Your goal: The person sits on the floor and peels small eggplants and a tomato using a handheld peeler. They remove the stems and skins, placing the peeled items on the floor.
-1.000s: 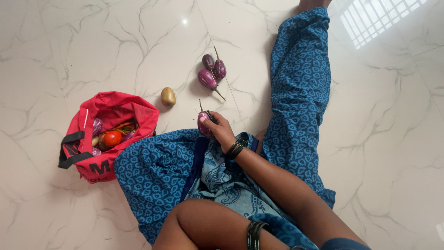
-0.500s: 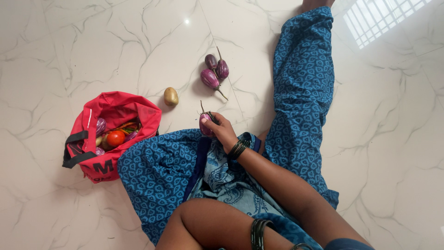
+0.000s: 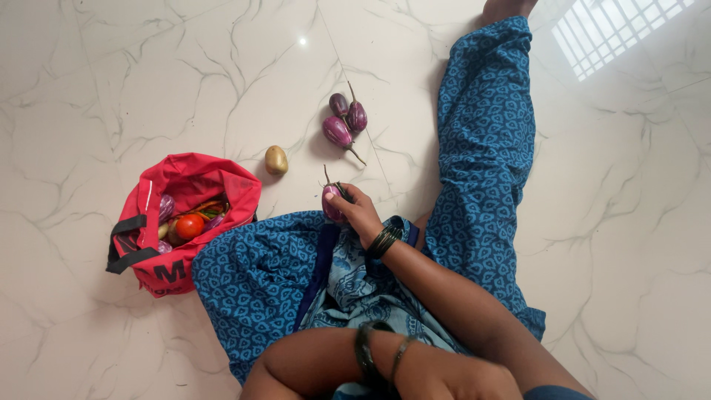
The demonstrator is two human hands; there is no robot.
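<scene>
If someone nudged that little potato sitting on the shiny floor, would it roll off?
Probably a wobbly short roll: the potato looks egg-shaped, not round. The polished marble floor would likely let it slide easily. It seems firm and unlikely to bruise from a nudge.

Four purple brinjals (image 3: 339, 132), one potato (image 3: 276, 159), one red bag (image 3: 222, 181)

Glossy marble floor (image 3: 111, 89) is reflecting light at upper right; the aubergine (image 3: 332, 201) is shining smooth, while the red bag (image 3: 185, 178) is looking like matt cloth.
</scene>
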